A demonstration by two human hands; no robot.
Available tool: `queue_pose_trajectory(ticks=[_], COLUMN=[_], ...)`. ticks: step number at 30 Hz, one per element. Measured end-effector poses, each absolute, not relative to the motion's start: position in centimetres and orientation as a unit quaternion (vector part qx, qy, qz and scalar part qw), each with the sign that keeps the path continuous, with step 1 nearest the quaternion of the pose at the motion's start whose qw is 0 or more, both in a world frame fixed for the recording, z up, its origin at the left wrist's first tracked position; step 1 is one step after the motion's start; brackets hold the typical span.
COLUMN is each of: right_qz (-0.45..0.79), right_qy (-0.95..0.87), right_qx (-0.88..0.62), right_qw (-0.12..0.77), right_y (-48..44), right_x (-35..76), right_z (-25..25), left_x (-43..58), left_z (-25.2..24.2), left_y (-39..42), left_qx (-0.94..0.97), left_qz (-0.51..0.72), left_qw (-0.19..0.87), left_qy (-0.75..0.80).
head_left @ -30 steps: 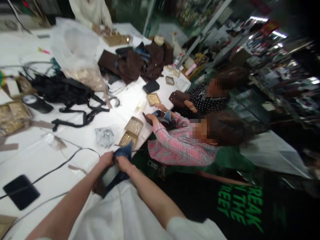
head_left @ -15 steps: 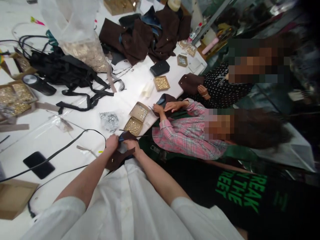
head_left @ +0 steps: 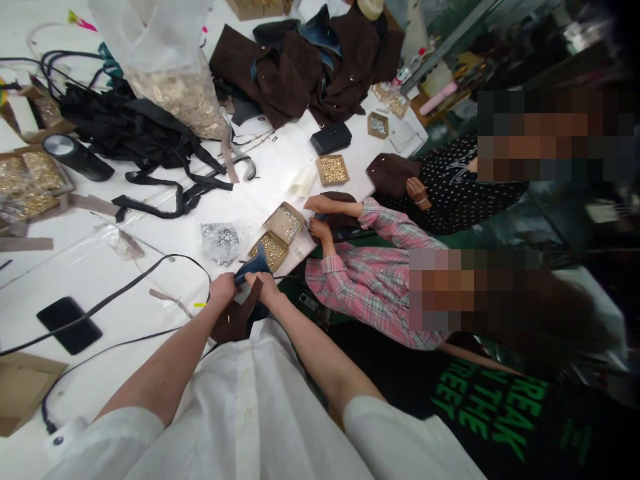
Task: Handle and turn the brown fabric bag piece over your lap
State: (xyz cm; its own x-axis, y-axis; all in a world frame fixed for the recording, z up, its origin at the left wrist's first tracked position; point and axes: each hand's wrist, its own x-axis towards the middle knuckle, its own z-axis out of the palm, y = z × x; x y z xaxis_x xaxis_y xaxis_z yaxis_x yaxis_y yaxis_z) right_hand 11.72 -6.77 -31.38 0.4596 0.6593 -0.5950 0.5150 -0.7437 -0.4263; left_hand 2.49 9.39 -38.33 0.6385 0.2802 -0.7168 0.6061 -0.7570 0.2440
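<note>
My left hand [head_left: 223, 289] and my right hand [head_left: 263, 285] both grip a small brown fabric piece [head_left: 236, 320] with a blue lining, held at the near edge of the white table [head_left: 150, 293]. The blue part [head_left: 253, 266] sticks up between my thumbs. Just beyond my hands stand two open boxes of gold studs [head_left: 279, 235] and a clear bag of silver studs [head_left: 221, 239].
A person in a pink plaid shirt [head_left: 370, 280] works on a brown piece [head_left: 336, 208] to my right; another in a dotted top [head_left: 450, 187] sits behind. Black straps [head_left: 135, 140], brown garments [head_left: 305, 73], a large bag of gold parts [head_left: 175, 87], a phone [head_left: 69, 325] and cables lie on the table.
The view has tilted down and steadied. My hands have turned the fabric piece, so its brown side now hangs below and the blue part points up. The neighbour's hands shifted on their own piece.
</note>
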Motion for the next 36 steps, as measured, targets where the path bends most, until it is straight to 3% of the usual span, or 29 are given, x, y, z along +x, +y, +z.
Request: queue_pose_trajectory(ticks=[11, 28, 31, 36], right_qz=[0.344, 0.342, 0.329, 0.218], right_qy=[-0.473, -0.414, -0.398, -0.363], right_qx=[-0.806, -0.837, -0.85, -0.901], right_qw=[0.09, 0.103, 0.102, 0.095], right_y=[-7.0, -6.2, -5.9, -4.7], right_x=[14.2, 13.2, 12.9, 11.8], right_z=[-34.4, -35.2, -33.2, -28.4], left_x=[2.1, 2.4, 2.6, 5.0], left_z=[-38.5, -37.7, -35.6, -27.1], left_y=[9.4, 9.1, 9.1, 8.8], left_qx=[0.868, 0.859, 0.855, 0.874], left_qz=[-0.328, -0.352, -0.364, -0.36], left_qw=[0.246, 0.238, 0.237, 0.231], left_qy=[0.28, 0.284, 0.283, 0.23])
